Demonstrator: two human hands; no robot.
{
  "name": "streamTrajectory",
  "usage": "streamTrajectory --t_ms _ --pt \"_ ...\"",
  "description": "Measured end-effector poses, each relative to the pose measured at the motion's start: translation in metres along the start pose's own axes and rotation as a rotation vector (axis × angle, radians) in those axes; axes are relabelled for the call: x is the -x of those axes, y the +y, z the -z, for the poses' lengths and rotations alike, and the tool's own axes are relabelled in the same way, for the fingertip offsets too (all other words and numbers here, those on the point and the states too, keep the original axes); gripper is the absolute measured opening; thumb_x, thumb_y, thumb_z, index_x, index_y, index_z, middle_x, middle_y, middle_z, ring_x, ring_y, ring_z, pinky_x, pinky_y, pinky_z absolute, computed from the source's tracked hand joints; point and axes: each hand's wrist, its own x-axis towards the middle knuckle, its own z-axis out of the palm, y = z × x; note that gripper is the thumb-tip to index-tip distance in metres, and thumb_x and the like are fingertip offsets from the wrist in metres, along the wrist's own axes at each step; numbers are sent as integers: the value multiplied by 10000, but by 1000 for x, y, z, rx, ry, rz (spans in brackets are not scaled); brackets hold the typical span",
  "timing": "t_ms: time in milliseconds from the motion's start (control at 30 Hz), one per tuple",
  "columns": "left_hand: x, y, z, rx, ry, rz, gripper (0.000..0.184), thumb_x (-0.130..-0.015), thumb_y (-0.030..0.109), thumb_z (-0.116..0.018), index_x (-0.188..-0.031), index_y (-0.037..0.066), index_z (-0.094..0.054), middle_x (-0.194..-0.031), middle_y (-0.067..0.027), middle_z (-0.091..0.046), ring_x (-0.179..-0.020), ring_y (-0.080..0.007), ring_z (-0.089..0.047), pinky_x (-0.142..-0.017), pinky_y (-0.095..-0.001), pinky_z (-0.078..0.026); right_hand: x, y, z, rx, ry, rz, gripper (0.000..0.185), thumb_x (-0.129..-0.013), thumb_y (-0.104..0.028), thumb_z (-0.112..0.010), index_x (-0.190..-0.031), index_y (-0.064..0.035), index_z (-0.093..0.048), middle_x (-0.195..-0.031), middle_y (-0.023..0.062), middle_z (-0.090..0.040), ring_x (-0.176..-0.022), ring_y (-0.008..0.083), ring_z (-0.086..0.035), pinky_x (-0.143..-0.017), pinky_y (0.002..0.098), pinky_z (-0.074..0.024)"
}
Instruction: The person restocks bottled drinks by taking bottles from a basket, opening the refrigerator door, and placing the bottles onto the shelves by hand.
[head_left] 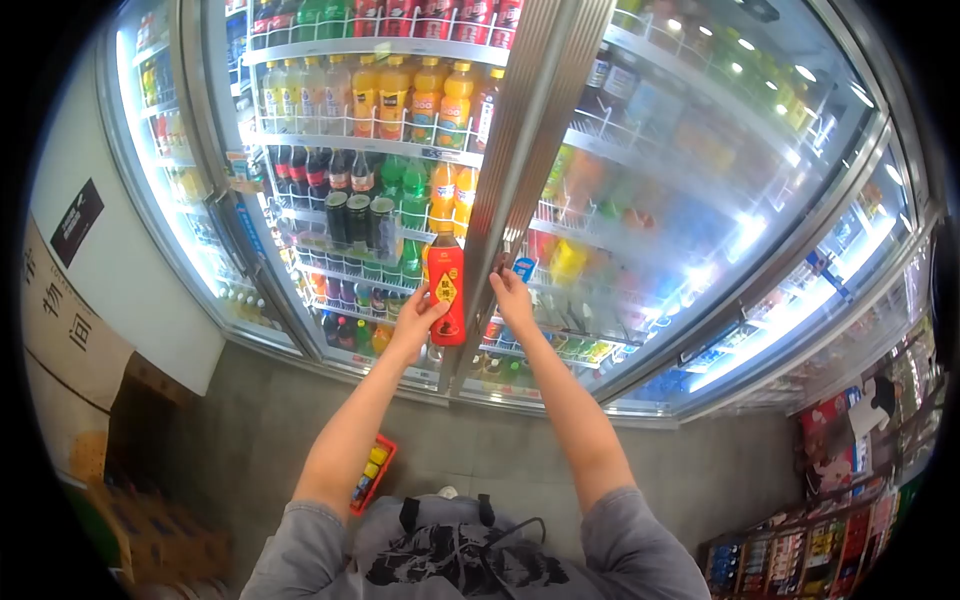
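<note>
My left hand (418, 325) is closed around a drink bottle (446, 295) with a red label and an orange cap, held upright in front of the fridge shelves. Beside it, my right hand (513, 303) has its fingers curled on the handle (506, 264) at the edge of a fogged glass fridge door (690, 170). A small blue tag (523, 268) sits just by those fingers. Behind the bottle, the shelves carry orange drinks (458, 95), dark cans (358, 222) and green bottles (414, 190).
Another glass door (190, 150) with a metal frame stands at the left. On the grey floor (440, 450), a red basket (388, 447) with yellow packs lies near my left elbow. Cardboard boxes (165, 535) are at lower left; a rack of goods (800, 545) stands at lower right.
</note>
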Motion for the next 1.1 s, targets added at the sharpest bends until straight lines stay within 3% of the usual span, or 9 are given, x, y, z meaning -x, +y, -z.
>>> streamTrajectory --t_ms 167,233,300,400,433,467,567,833,1100 --pt "16 7 10 2 -51 -9 640 -911 134 -676 -1450 4 -354 -1309 -120 -562 -1180 -187 -560 -980 -324 -472 10 11 -8 85 65 51 364 -1002 -356 -526 -1087 -14 -619 -1025 73 -699 -951 142 -628 -856 270 -455" --pt "4 13 13 -5 -48 21 642 -912 131 -674 -1451 3 -350 -1311 -120 -560 -1184 -187 -557 -979 -325 -472 -11 23 -10 142 80 94 360 -992 -336 -513 -1098 -12 -631 -963 135 -707 -917 250 -675 -822 337 -492" --pt "12 18 17 10 -85 36 647 -911 128 -673 -1455 4 -344 -1313 -120 -559 -1189 -187 -554 -976 -323 -473 0 24 -16 63 158 136 335 -992 -317 -505 -1049 -17 -643 -927 125 -712 -895 263 -680 -807 335 -495" --pt "21 31 20 -48 -105 59 648 -913 120 -669 -1456 -3 -337 -1318 -126 -557 -1176 -184 -562 -973 -319 -474 13 9 -15 120 182 89 334 -994 -329 -507 -1040 -25 -641 -922 121 -711 -884 230 -680 -803 323 -492" --pt "9 36 20 -70 -98 96 648 -912 117 -669 -1455 -5 -338 -1318 -128 -558 -1169 -182 -566 -972 -318 -474 9 8 -16 81 165 42 315 -997 -313 -525 -1017 -24 -647 -891 72 -694 -843 162 -632 -781 287 -470" --pt "10 39 23 -70 -112 103 648 -912 117 -669 -1455 -5 -338 -1318 -128 -558 -1169 -182 -566 -972 -318 -474 19 7 -16 42 153 12 297 -1000 -298 -542 -995 -23 -654 -860 22 -677 -802 94 -583 -759 250 -449" --pt "3 36 24 -52 -184 87 642 -905 125 -681 -1449 8 -360 -1280 -117 -587 -1147 -178 -582 -959 -312 -483 75 -11 -7 69 161 2 303 -998 -305 -548 -988 -22 -656 -869 14 -678 -788 76 -568 -734 244 -446" --pt "-1 21 -5 -36 -344 156 648 -897 164 -700 -1444 32 -380 -1287 -95 -584 -1143 -161 -582 -961 -321 -480 210 -38 28 111 238 -96 293 -1004 -273 -547 -1059 -3 -647 -968 52 -707 -922 92 -626 -830 242 -482" --pt "2 -4 -80 10 -554 238 627 -916 112 -668 -1447 -10 -357 -1238 -122 -608 -1091 -179 -610 -927 -311 -502 323 -91 79 172 374 -294 207 -918 -144 -684 -1004 41 -645 -913 55 -699 -904 91 -651 -821 238 -516"
